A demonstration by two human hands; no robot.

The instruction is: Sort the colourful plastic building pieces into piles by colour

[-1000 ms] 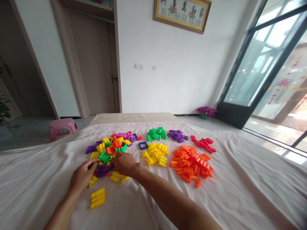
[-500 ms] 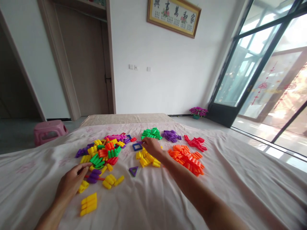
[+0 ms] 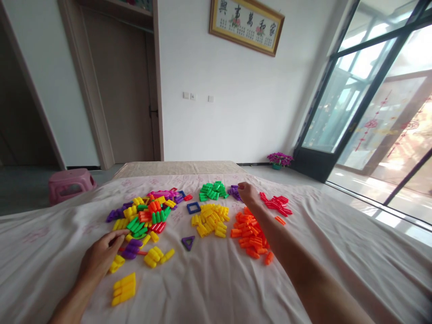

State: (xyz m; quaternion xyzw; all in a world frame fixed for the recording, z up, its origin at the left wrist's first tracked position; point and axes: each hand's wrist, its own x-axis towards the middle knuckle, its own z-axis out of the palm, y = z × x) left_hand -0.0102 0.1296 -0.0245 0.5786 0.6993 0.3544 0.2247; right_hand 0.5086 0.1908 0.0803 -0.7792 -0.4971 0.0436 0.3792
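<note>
At lower left, the left hand (image 3: 101, 254) is curving loosely, half-open, beside the mixed block pile (image 3: 153, 216). Right of centre, the right hand (image 3: 248, 192) is curling nearly closed over the purple blocks (image 3: 232, 192); whether it is gripping one cannot be told. Beyond, a green pot (image 3: 276, 167) is holding magenta flowers (image 3: 279, 158). At top, a framed sign (image 3: 246, 27) is showing 興事萬和家.
</note>
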